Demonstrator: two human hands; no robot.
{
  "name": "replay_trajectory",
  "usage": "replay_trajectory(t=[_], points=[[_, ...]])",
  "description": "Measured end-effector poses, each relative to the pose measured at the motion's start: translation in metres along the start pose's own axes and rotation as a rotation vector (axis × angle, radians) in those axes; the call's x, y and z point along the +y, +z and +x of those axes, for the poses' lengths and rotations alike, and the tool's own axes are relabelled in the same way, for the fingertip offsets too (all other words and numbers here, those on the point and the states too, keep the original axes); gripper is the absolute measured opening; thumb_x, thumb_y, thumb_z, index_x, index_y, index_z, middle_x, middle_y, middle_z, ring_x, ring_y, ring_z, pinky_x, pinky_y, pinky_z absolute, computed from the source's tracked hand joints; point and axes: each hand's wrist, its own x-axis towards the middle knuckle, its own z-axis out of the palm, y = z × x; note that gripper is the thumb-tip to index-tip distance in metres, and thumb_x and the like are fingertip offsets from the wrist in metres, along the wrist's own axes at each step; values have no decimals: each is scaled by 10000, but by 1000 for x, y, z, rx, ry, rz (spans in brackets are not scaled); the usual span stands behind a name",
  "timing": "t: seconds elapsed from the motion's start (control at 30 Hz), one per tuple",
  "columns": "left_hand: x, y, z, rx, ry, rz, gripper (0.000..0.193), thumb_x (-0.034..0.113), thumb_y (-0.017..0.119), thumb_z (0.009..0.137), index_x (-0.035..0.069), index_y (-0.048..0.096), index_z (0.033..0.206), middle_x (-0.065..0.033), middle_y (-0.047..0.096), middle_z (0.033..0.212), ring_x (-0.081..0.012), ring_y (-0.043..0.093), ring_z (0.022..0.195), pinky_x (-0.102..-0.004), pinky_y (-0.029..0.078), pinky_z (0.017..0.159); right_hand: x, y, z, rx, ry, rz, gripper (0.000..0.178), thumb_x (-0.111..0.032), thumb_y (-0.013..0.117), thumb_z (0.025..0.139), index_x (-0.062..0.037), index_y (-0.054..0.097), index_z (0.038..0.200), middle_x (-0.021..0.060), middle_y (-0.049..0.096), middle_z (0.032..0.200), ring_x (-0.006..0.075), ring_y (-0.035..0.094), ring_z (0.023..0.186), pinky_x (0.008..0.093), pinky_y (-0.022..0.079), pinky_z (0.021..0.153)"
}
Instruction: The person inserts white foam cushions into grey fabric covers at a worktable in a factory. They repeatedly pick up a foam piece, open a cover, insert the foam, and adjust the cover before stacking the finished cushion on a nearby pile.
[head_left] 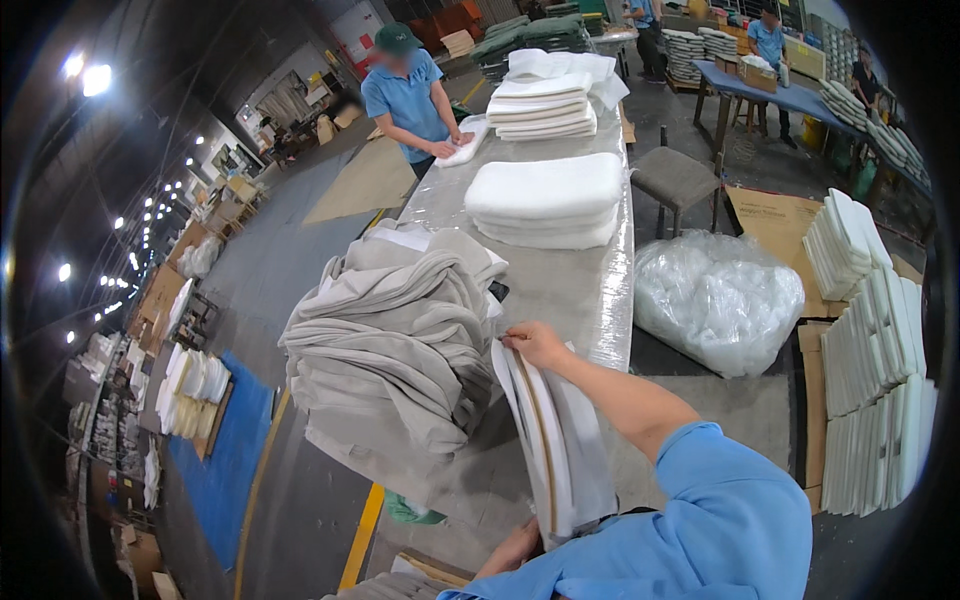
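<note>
A long white fabric cushion cover (565,450) with a tan zip-like strip along its side stands on edge at the near end of the table, against my body. My right hand (537,345) reaches across and pinches its far top corner. Low down, my left hand (515,548) grips the near end of the same cover; its fingertips are partly hidden. Just left of the cover lies a big heap of grey fabric covers (390,330), folded loosely over one another. A small dark object (498,291) shows at the heap's right side.
White pads (545,195) and another stack of white pads (543,105) lie farther along the plastic-covered table (605,300). A person in blue (410,90) handles a white piece at its far left. Right are a bagged white bundle (715,300), a stool (675,175) and pad stacks (872,340).
</note>
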Motion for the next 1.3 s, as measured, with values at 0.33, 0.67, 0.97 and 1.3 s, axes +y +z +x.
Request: replay_trajectory(t=[0.33, 0.67, 0.97, 1.3], points=[[232, -24, 71, 357, 751, -88, 496, 192, 720, 932, -30, 590, 1355, -139, 712, 1187, -209, 677, 1037, -357, 525, 917, -15, -9, -3, -90, -86, -52, 258, -226, 700, 942, -92, 784, 1146, 172, 753, 1137, 329, 724, 966, 420, 555, 853], [289, -16, 118, 827, 903, 150, 343, 218, 561, 1051, -91, 690, 977, -278, 706, 923, -475, 659, 857, -492, 497, 789, 5, -11, -7, 136, -113, -127, 195, -129, 705, 916, -35, 779, 1069, 163, 753, 1034, 330, 725, 930, 398, 566, 822], [281, -4, 115, 952, 1156, -25, 160, 81, 592, 1031, -36, 697, 1060, -176, 699, 1033, -355, 657, 997, -430, 515, 901, 2, 23, -27, 380, -140, 107, 96, -53, 692, 942, -19, 747, 1014, 142, 740, 976, 309, 721, 915, 378, 567, 810], [268, -18, 117, 854, 1277, -31, 86, 2, 601, 984, -11, 675, 1026, -154, 691, 1079, -323, 671, 1032, -425, 524, 935, -6, 28, -39, 392, -199, 248, 104, 59, 714, 912, -13, 740, 982, 112, 743, 1037, 279, 721, 1007, 399, 569, 1012]])
